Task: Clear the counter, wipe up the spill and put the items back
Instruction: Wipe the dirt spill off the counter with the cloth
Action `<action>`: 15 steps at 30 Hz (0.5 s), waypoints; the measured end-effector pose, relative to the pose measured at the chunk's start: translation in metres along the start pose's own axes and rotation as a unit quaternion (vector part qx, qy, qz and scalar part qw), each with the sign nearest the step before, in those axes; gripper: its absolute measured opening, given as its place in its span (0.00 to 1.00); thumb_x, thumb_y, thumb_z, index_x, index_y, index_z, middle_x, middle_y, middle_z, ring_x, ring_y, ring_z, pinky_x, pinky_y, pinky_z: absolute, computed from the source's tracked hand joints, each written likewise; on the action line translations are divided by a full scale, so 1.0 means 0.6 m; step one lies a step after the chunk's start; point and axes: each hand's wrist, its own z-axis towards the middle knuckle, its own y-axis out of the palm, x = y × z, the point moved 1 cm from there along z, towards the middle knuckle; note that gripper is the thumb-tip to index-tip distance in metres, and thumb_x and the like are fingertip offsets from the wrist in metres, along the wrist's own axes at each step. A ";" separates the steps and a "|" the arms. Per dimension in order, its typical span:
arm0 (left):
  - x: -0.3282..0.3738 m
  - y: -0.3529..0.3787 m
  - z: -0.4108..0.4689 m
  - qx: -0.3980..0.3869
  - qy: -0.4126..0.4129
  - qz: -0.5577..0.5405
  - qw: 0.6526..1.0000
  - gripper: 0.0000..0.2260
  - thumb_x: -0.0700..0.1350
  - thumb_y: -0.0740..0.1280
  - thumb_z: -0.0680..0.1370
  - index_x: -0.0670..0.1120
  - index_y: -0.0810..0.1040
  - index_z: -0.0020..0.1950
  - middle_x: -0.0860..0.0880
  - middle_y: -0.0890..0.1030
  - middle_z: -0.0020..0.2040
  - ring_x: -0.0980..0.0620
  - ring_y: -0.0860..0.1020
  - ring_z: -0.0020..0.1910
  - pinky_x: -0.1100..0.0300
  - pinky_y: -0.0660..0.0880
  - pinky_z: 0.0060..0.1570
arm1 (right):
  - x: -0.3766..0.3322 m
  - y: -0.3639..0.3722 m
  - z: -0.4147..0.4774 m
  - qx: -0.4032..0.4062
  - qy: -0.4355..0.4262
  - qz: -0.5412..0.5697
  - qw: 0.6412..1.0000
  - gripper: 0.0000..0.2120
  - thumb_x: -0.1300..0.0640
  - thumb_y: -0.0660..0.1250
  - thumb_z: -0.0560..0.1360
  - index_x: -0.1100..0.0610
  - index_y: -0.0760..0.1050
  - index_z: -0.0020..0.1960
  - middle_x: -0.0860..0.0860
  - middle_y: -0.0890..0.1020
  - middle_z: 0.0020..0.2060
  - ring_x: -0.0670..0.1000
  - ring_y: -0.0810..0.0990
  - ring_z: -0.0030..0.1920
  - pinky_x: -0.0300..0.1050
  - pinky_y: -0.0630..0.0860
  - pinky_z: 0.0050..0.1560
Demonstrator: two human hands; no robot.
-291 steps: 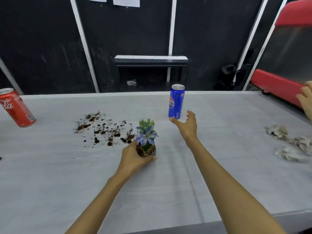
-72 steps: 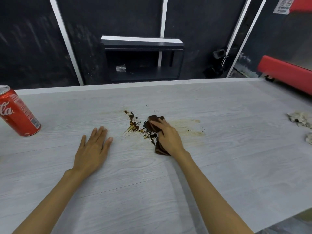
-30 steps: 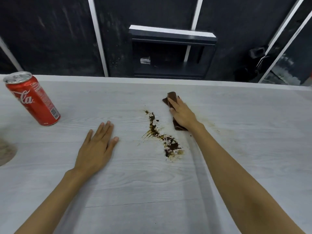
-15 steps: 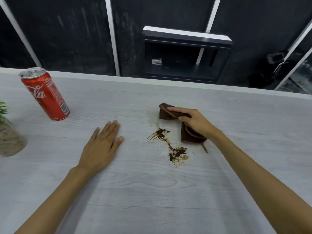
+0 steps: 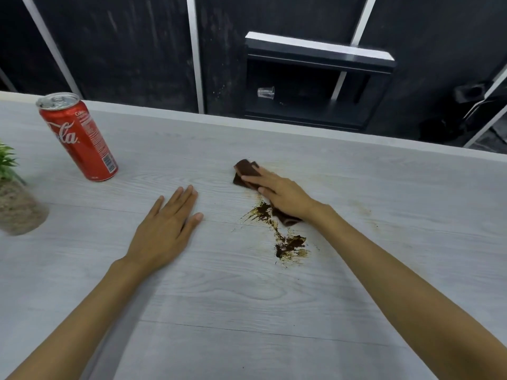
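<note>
A streak of dark brown spill (image 5: 285,237) lies on the pale wood-grain counter (image 5: 247,311), right of centre. My right hand (image 5: 279,194) presses flat on a brown cloth (image 5: 245,171) at the streak's far end; the cloth shows past my fingertips and under my wrist. My left hand (image 5: 164,229) rests flat on the counter, fingers apart, holding nothing, left of the spill. A red cola can (image 5: 78,137) stands upright at the far left. A small potted plant (image 5: 13,198) sits cut off by the left edge.
Faint brownish smears (image 5: 365,212) mark the counter right of my right hand. Beyond the counter's far edge stands a dark shelf unit (image 5: 318,80) with a small clear cup (image 5: 265,93) inside. A black wall with white strips runs behind.
My right hand has flattened on the cloth and pushed it up and left, over the spill's far end. The left hand has stayed put. The view has shifted slightly right.
</note>
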 end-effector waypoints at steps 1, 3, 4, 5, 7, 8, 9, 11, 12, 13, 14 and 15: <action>0.001 0.000 0.000 0.000 0.001 -0.001 1.000 0.28 0.60 0.43 0.76 0.50 0.47 0.74 0.58 0.47 0.75 0.62 0.43 0.73 0.60 0.40 0.73 | -0.009 0.003 -0.015 -0.005 -0.010 0.014 1.000 0.20 0.58 0.54 0.80 0.45 0.64 0.70 0.51 0.57 0.75 0.56 0.67 0.70 0.51 0.71 0.62; 0.003 -0.002 -0.001 -0.005 0.008 -0.005 1.000 0.27 0.58 0.45 0.78 0.50 0.48 0.74 0.57 0.48 0.75 0.62 0.44 0.73 0.60 0.40 0.73 | -0.023 0.008 -0.048 -0.009 -0.017 0.060 0.998 0.19 0.61 0.55 0.79 0.47 0.69 0.67 0.51 0.62 0.74 0.54 0.67 0.71 0.51 0.69 0.66; 0.004 -0.003 -0.003 -0.010 0.012 -0.013 1.000 0.26 0.57 0.46 0.78 0.50 0.48 0.74 0.56 0.49 0.76 0.62 0.44 0.73 0.60 0.40 0.73 | -0.029 0.009 -0.066 -0.009 -0.013 0.097 0.995 0.19 0.63 0.56 0.79 0.48 0.72 0.65 0.51 0.65 0.72 0.53 0.66 0.71 0.50 0.67 0.68; 0.005 -0.004 -0.006 -0.016 0.016 -0.025 0.999 0.25 0.57 0.47 0.79 0.50 0.49 0.74 0.57 0.50 0.76 0.63 0.44 0.73 0.61 0.40 0.73 | -0.031 0.006 -0.083 -0.008 -0.004 0.142 0.990 0.18 0.64 0.57 0.79 0.50 0.74 0.63 0.50 0.69 0.70 0.53 0.67 0.70 0.48 0.67 0.69; 0.006 -0.007 -0.014 -0.030 0.025 -0.052 0.998 0.25 0.57 0.47 0.78 0.51 0.50 0.74 0.57 0.50 0.76 0.63 0.45 0.73 0.61 0.40 0.73 | -0.032 -0.008 -0.121 0.004 0.026 0.221 0.975 0.17 0.64 0.57 0.79 0.50 0.77 0.60 0.49 0.75 0.65 0.53 0.73 0.65 0.42 0.70 0.65; 0.005 -0.008 -0.019 -0.035 0.030 -0.060 0.997 0.25 0.57 0.46 0.78 0.52 0.50 0.74 0.58 0.50 0.75 0.63 0.45 0.73 0.61 0.40 0.73 | -0.028 -0.019 -0.140 0.018 0.044 0.243 0.969 0.17 0.63 0.57 0.79 0.48 0.77 0.60 0.48 0.77 0.63 0.53 0.77 0.60 0.42 0.74 0.60; 0.005 -0.009 -0.023 -0.039 0.035 -0.062 0.997 0.26 0.58 0.46 0.78 0.52 0.50 0.74 0.58 0.50 0.75 0.63 0.45 0.74 0.61 0.40 0.73 | -0.020 -0.032 -0.161 0.041 0.063 0.258 0.963 0.17 0.62 0.57 0.79 0.45 0.77 0.59 0.47 0.79 0.61 0.53 0.81 0.53 0.44 0.77 0.53; 0.005 -0.009 -0.028 -0.046 0.041 -0.060 0.996 0.26 0.58 0.45 0.77 0.52 0.49 0.74 0.58 0.49 0.75 0.63 0.45 0.74 0.61 0.40 0.73 | 0.004 -0.056 -0.203 0.109 0.108 0.272 0.950 0.18 0.59 0.57 0.79 0.39 0.76 0.57 0.43 0.80 0.59 0.58 0.80 0.44 0.44 0.74 0.41; 0.005 -0.010 -0.029 -0.050 0.041 -0.060 0.996 0.26 0.59 0.45 0.77 0.52 0.49 0.74 0.58 0.49 0.75 0.63 0.44 0.74 0.61 0.39 0.73 | 0.020 -0.064 -0.223 0.144 0.129 0.267 0.944 0.18 0.58 0.57 0.79 0.38 0.76 0.57 0.43 0.80 0.58 0.58 0.79 0.41 0.48 0.75 0.40; 0.006 -0.010 -0.030 -0.056 0.041 -0.058 0.996 0.27 0.59 0.45 0.77 0.52 0.48 0.74 0.58 0.48 0.75 0.63 0.44 0.73 0.61 0.39 0.73 | 0.036 -0.067 -0.242 0.172 0.146 0.252 0.941 0.18 0.59 0.57 0.80 0.38 0.75 0.58 0.47 0.80 0.60 0.52 0.79 0.39 0.36 0.73 0.37; 0.006 -0.011 -0.032 -0.061 0.042 -0.057 0.996 0.27 0.59 0.45 0.77 0.52 0.48 0.74 0.58 0.48 0.75 0.63 0.43 0.73 0.61 0.38 0.73 | 0.053 -0.066 -0.259 0.194 0.165 0.228 0.940 0.17 0.60 0.56 0.80 0.40 0.74 0.59 0.50 0.77 0.64 0.44 0.80 0.44 0.30 0.73 0.41; 0.006 -0.012 -0.034 -0.066 0.043 -0.056 0.995 0.28 0.60 0.44 0.76 0.52 0.47 0.74 0.58 0.47 0.75 0.63 0.43 0.73 0.61 0.38 0.73 | 0.068 -0.061 -0.271 0.210 0.190 0.197 0.939 0.17 0.61 0.55 0.80 0.43 0.73 0.62 0.52 0.73 0.67 0.43 0.77 0.57 0.29 0.71 0.52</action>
